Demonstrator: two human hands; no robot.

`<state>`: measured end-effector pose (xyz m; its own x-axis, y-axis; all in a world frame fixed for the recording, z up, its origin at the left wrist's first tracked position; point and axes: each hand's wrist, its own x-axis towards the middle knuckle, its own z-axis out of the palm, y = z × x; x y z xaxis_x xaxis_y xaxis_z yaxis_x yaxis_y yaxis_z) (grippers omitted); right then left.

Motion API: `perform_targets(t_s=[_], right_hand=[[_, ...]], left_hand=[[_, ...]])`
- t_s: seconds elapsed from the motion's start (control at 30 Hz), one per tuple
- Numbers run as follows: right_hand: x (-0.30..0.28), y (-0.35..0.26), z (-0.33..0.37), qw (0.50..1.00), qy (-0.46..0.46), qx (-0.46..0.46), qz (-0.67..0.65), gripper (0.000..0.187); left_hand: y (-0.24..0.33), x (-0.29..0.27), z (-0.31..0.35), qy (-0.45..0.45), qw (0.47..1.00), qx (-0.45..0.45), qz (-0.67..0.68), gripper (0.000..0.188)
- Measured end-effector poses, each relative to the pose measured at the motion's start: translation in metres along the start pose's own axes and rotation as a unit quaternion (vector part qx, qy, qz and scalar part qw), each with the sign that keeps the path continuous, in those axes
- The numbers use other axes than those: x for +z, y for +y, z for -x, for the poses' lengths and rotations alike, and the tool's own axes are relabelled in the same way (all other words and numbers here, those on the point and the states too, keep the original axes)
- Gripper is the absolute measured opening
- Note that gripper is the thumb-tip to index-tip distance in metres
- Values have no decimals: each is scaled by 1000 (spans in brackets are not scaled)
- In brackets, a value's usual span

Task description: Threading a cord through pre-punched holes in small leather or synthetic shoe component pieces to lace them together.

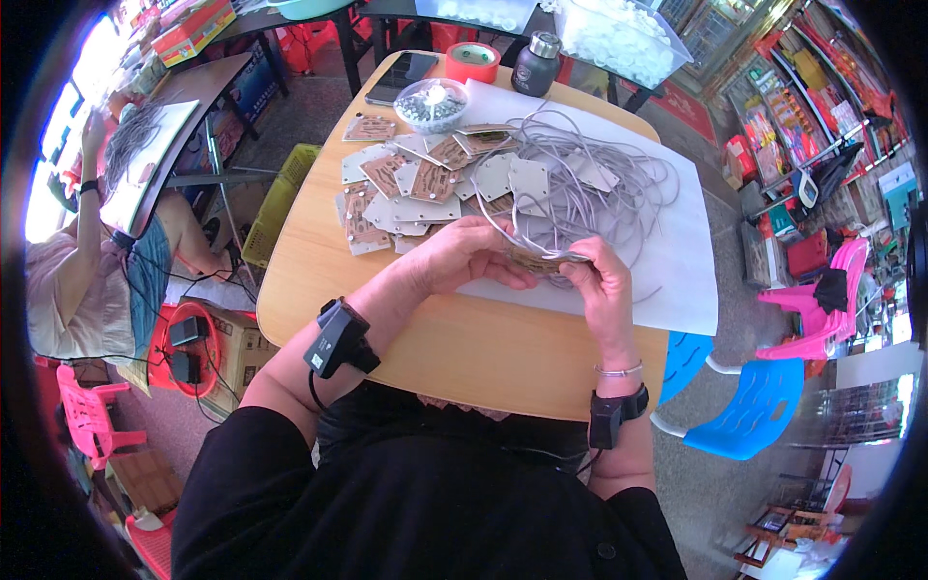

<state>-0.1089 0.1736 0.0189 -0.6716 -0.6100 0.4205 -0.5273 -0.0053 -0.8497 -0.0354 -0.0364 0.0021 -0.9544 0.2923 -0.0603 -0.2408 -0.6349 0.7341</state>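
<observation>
I'm pinching a small brown card (536,262) between the thumb and fingers of my right hand (601,280), while my left hand (474,253) is curling round its other end, though I can't tell whether those fingers are pressing on it. I'm holding the card over the white paper (688,280) on the table (464,340), just beside a tangle of grey cord (559,209), and more cards (433,182) are lying heaped beyond my left hand
</observation>
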Motion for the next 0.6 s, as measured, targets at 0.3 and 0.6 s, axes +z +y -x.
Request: perform_targets(t_s=[0.3,0.6], right_hand=[[1,8,1,999,44,10,-13,8],[3,8,2,998,55,12,-1,8]], left_hand=[[-7,8,0,36,998,44,39,23],[-4,6,-2,96,988,103,-56,19]])
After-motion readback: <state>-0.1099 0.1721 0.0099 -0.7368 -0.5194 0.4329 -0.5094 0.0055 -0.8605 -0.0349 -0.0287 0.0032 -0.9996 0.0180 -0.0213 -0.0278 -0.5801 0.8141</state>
